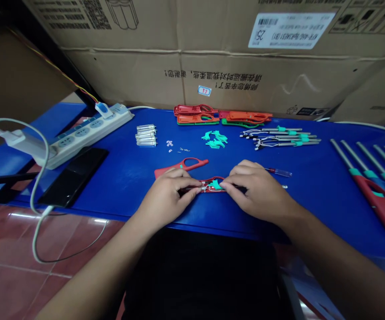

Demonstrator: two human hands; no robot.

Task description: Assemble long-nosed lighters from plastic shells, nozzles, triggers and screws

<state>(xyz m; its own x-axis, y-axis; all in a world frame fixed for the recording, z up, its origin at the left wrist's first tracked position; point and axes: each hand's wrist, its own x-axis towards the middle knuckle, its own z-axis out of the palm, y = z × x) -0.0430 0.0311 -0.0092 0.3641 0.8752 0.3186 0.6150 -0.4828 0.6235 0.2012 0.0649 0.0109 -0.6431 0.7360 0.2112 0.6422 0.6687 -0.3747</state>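
Note:
A red lighter shell half (209,191) lies open side up near the table's front edge, with a green trigger (215,184) and thin white wire inside it. My left hand (164,195) has thumb and fingers closed at the shell's left end, beside a small metal fitting (203,189). At the right end, the thumb and fingers of my right hand (259,189) pinch the shell by the trigger. Both hands cover the shell's ends. Just behind my left hand rests another red shell half (161,172), its handle loop pointing right.
Behind lie clear tubes (146,135), green triggers (216,140), coloured shells (195,118) and metal rods with wires (299,138). A screwdriver (281,172) is beyond my right hand. Assembled lighters (379,195) are right; a phone (74,175) and power strip (86,133) left. Cardboard (129,66) stands behind.

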